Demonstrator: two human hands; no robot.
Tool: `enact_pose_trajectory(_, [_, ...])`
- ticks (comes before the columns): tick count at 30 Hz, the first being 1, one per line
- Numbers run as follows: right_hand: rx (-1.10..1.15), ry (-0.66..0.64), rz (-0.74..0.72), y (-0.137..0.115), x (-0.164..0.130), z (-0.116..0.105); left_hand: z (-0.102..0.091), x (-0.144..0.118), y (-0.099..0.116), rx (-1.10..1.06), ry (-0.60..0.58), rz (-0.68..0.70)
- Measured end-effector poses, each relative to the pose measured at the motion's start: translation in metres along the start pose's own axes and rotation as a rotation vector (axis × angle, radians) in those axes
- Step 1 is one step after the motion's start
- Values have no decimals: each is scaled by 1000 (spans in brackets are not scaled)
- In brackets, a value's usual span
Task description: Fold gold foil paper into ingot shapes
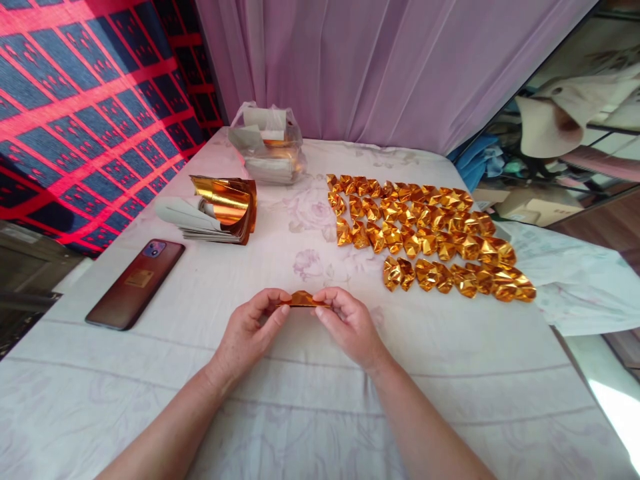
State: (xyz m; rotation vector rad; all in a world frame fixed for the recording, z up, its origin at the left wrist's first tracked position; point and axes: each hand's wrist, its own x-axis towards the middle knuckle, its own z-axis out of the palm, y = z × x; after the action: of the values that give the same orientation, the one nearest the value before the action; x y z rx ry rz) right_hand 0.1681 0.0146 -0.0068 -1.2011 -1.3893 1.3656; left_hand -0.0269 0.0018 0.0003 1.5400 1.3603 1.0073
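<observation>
A small folded piece of gold foil paper [302, 299] is stretched between my two hands near the middle of the table. My left hand [260, 317] pinches its left end between thumb and fingers. At the other end, my right hand [347, 323] grips it the same way. The piece is narrow, with a raised peak in its centre. To the right lie several rows of folded gold foil ingots [410, 217]. A stack of gold foil paper sheets [225, 207], curled over and pale on the back, stands to the left.
A dark phone [136, 285] lies on the left of the cloth-covered table [320, 413]. At the back is a clear plastic bag [270, 143] of paper sheets. A purple curtain [350, 67] hangs behind; shelves with a pale cap [555, 120] stand right.
</observation>
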Motion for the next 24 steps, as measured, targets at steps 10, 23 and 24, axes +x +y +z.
enact_pose_trajectory(10, [-10, 30, 18, 2, 0, 2, 3, 0, 0, 66, 31, 46])
enact_pose_trajectory(23, [-97, 65, -29, 6, 1, 4, 3, -3, -10, 310, 40, 161])
enact_pose_trajectory(24, [-106, 64, -38, 5, 1, 5, 3, -3, -10, 325, 51, 165])
